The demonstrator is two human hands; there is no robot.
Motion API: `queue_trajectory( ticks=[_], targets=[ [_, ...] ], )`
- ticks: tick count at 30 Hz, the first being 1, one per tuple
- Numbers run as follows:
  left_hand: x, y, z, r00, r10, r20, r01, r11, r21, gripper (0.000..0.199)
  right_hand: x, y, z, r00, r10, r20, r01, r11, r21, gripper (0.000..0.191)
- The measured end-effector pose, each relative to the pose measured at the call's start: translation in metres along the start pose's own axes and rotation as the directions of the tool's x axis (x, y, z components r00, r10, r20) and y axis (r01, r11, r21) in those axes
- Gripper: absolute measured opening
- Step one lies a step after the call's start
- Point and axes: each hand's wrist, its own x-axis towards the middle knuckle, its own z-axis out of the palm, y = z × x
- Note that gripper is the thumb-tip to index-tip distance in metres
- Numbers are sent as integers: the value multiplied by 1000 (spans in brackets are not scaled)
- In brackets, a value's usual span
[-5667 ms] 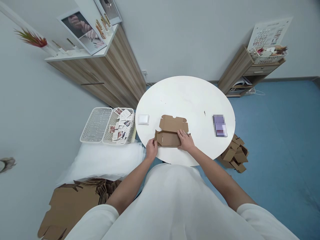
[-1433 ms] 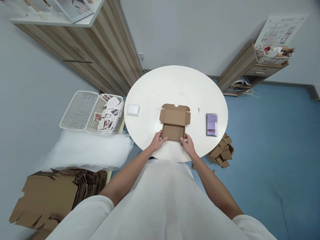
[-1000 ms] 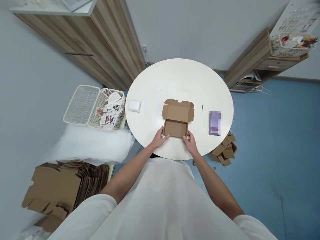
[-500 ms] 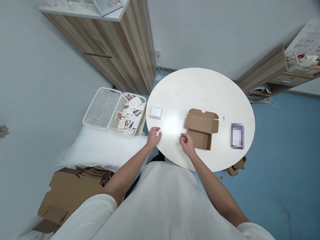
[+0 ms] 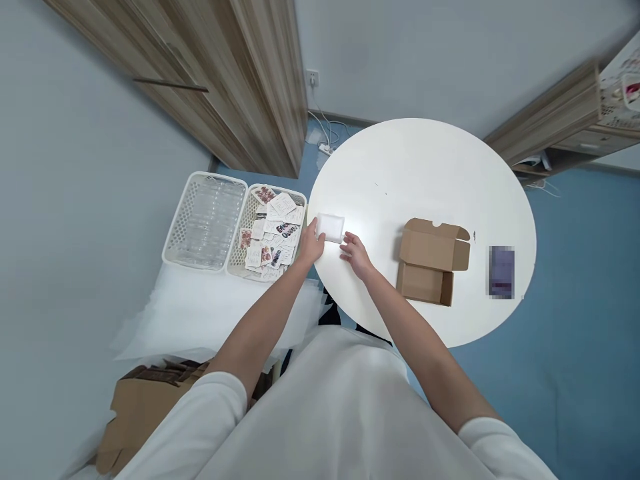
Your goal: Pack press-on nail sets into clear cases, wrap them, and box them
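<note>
A small flat white padded packet (image 5: 331,227) lies at the left side of the round white table. My left hand (image 5: 313,244) grips its left end, the thumb at the near corner and the fingers along the side. Just off the packet's right end is my right hand (image 5: 356,256), its fingers apart and holding nothing. To the right of that hand stands an open brown cardboard box (image 5: 431,263), its lid folded back and its inside bare.
Left of the table are a white basket (image 5: 199,267) of clear plastic pieces and another basket (image 5: 243,220) of printed cards. White sheets (image 5: 220,310) lie below them, with flattened cardboard (image 5: 145,407) nearer me. A blurred purple object (image 5: 501,272) is on the table's right side.
Both hands have moved forward to the white packet, and my left hand has taken hold of its left end. My right hand has opened. The view has shifted.
</note>
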Motion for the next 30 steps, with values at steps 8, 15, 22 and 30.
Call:
queue_trajectory(
  ticks=[8,15,22,30],
  targets=[
    [-5,-2,11,999,-30,-14,29,995,-94,53,9,6,9,967,-184,-174,135,956,-260,44],
    [-37,-3,23,998,-57,6,57,954,-294,44,-4,21,-17,934,-291,-206,170,872,-460,30],
    [-83,25,41,996,50,-75,-73,937,-342,40,-49,24,-55,919,-365,-149,270,858,-437,26],
    [-139,91,119,974,227,28,-216,952,-216,38,-106,36,-172,840,-516,-165,403,799,-446,31]
  ],
)
